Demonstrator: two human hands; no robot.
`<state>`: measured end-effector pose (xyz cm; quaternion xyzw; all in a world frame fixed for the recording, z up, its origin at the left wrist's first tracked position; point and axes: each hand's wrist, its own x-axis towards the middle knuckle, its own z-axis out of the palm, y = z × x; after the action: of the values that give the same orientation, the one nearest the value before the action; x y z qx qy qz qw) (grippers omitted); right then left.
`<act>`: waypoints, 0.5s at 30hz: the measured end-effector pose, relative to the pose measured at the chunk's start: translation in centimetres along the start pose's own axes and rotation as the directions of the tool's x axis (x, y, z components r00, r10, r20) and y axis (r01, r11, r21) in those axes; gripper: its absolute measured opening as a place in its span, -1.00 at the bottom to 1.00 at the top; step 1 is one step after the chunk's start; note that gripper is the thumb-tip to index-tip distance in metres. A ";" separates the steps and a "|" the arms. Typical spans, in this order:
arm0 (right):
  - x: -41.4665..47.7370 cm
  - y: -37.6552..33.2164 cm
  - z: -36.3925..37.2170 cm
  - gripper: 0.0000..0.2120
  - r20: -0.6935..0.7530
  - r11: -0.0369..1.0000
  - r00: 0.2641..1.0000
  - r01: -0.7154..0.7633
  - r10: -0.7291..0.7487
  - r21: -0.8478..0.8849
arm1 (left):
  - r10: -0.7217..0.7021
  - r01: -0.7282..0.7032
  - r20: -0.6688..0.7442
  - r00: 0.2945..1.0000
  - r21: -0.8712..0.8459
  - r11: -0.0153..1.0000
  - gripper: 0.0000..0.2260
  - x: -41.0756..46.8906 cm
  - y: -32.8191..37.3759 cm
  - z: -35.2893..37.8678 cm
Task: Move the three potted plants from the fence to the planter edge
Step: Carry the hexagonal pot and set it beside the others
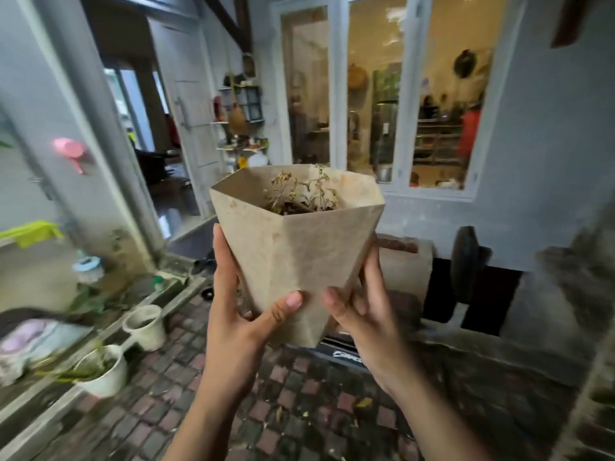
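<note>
A beige faceted pot [299,247] with a small wilted plant [301,194] in it is held up in front of me, above the brick paving. My left hand [243,314] grips its lower left side, thumb across the front. My right hand [362,311] grips its lower right side. Two round white pots stand at the left along the planter edge [109,334]: a near white pot [106,374] with green leaves and a farther white pot [146,327]. The fence is not clearly in view.
Brick paving [299,404] covers the ground below. An open doorway [159,151] is at the left, a lit window [386,104] behind the pot. A dark wheel [466,261] leans by the wall on the right. A blurred rough mass [585,311] fills the right edge.
</note>
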<state>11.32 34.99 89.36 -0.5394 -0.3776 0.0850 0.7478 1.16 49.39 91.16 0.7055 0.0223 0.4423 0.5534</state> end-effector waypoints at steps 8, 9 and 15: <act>13.4 10.8 1.4 -0.05 0.259 0.999 0.965 -0.035 0.028 0.022 | 0.015 0.009 -0.232 0.973 0.104 0.995 0.09 7.8 -9.7 -2.2; 15.1 11.8 1.6 -0.05 0.292 0.998 0.956 -0.051 0.039 0.033 | 0.008 0.021 -0.262 0.965 0.106 0.994 0.10 8.7 -10.6 -2.5; 22.8 16.5 5.6 -0.12 0.508 0.991 0.861 -0.074 0.008 0.109 | 0.040 0.047 -0.422 0.906 0.194 0.980 0.09 13.1 -14.8 -5.9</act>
<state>28.21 58.03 86.49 -0.4584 -0.5429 0.2628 0.6527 12.03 66.45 87.19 0.6443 0.1875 0.5793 0.4627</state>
